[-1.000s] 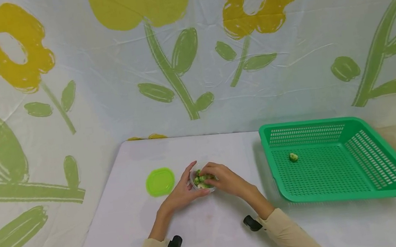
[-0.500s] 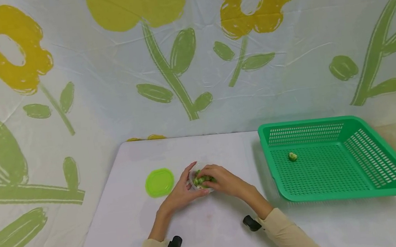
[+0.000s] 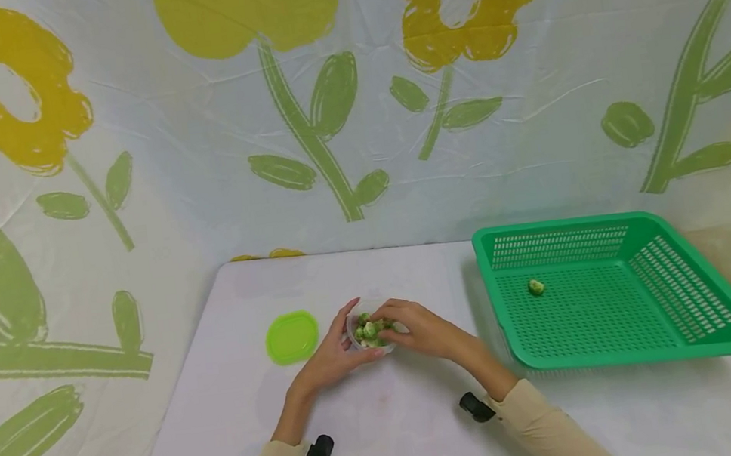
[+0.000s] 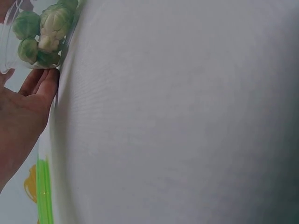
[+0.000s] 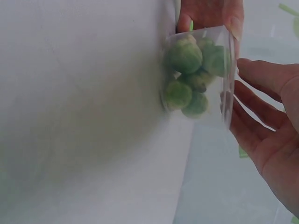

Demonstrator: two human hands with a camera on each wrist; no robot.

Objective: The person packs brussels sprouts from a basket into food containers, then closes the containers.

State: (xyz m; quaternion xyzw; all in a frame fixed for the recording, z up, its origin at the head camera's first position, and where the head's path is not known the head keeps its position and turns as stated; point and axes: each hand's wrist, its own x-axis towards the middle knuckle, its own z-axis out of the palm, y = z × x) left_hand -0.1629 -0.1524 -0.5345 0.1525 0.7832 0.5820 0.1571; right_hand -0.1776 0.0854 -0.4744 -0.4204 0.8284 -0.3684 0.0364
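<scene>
A small clear plastic container [image 3: 354, 336] holding several Brussels sprouts [image 3: 370, 330] stands on the white table. My left hand [image 3: 331, 355] grips its left side, thumb on the near side and fingers round the far side. In the left wrist view, fingers of that hand show under the sprouts [image 4: 55, 23] near the container's base. My right hand [image 3: 422, 330] is at the container's mouth with slightly bent fingers. In the right wrist view, its thumb and fingers [image 5: 261, 72] are apart at the rim, with no sprout visible between them; the sprouts [image 5: 186, 57] lie deeper inside.
A bright green lid [image 3: 292, 337] lies left of the container. On the right stands a large green perforated basket [image 3: 601, 359], with one Brussels sprout [image 3: 536, 287] inside near its left wall. A flower-printed cloth [image 3: 216, 124] hangs behind the table.
My right hand reached deeper among the sprouts half a second ago and has since drawn back slightly to the right. The left hand keeps its hold on the container. The view has shifted slightly.
</scene>
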